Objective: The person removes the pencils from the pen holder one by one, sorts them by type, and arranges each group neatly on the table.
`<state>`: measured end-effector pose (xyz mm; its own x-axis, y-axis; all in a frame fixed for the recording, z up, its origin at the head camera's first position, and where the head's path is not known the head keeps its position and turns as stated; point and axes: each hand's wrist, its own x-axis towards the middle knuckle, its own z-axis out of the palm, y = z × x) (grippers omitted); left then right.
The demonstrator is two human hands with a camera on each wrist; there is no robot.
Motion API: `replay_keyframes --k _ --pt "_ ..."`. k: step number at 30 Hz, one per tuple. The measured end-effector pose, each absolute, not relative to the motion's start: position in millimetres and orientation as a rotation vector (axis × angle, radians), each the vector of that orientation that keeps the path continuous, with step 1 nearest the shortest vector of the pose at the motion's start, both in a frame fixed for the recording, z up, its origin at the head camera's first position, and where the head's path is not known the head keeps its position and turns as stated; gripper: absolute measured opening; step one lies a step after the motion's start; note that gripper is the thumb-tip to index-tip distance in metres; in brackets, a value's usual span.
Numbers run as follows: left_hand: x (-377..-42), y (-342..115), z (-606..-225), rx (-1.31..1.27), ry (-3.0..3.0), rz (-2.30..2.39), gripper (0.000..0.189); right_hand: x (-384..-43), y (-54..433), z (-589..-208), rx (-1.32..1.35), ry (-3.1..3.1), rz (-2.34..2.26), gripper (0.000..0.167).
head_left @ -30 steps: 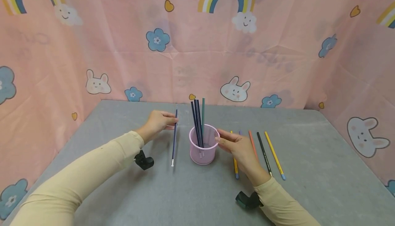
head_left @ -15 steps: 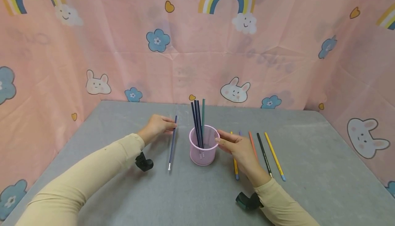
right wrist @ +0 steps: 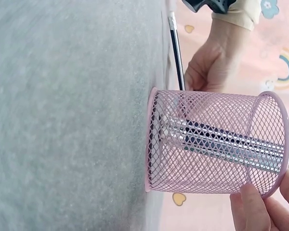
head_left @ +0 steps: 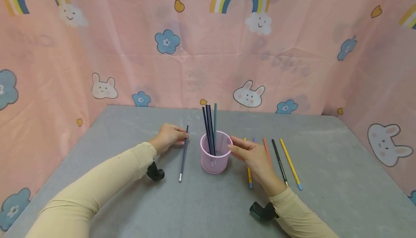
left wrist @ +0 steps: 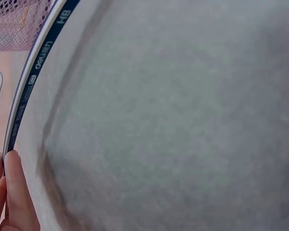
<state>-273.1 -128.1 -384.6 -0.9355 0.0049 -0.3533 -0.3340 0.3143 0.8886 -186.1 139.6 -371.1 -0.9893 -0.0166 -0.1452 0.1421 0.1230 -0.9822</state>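
Note:
My left hand [head_left: 169,137] pinches a dark blue pencil [head_left: 183,162] between thumb and fingertips, left of the cup. Its white eraser end points toward me; in the left wrist view the pencil [left wrist: 31,72] shows "HB" lettering. A pink mesh pencil cup [head_left: 213,163] stands upright on the table. Thumb and fingers of my right hand [head_left: 255,160] hold its rim on the right side. Inside the cup, several dark blue pencils [head_left: 207,122] and a green pencil [head_left: 215,117] lean toward the back. The mesh cup [right wrist: 207,178] fills much of the right wrist view.
On the grey table [head_left: 331,165], right of the cup, lie a yellow pencil [head_left: 249,176], an orange-red pencil [head_left: 266,147], a black pencil [head_left: 278,160] and another yellow pencil [head_left: 290,162]. A purple pencil [head_left: 254,140] is mostly hidden by my right hand. A pink printed cloth [head_left: 195,79] hangs behind.
My left hand has drawn the pencil slightly toward me, its eraser end lower in the head view. The right hand and the cup have stayed in place.

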Motion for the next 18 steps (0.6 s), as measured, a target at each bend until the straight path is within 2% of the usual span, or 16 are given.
replay_keyframes --k 18 --pt "-276 -121 -396 -0.308 2.272 1.696 0.028 -186 140 -370 0.118 2.267 -1.996 0.044"
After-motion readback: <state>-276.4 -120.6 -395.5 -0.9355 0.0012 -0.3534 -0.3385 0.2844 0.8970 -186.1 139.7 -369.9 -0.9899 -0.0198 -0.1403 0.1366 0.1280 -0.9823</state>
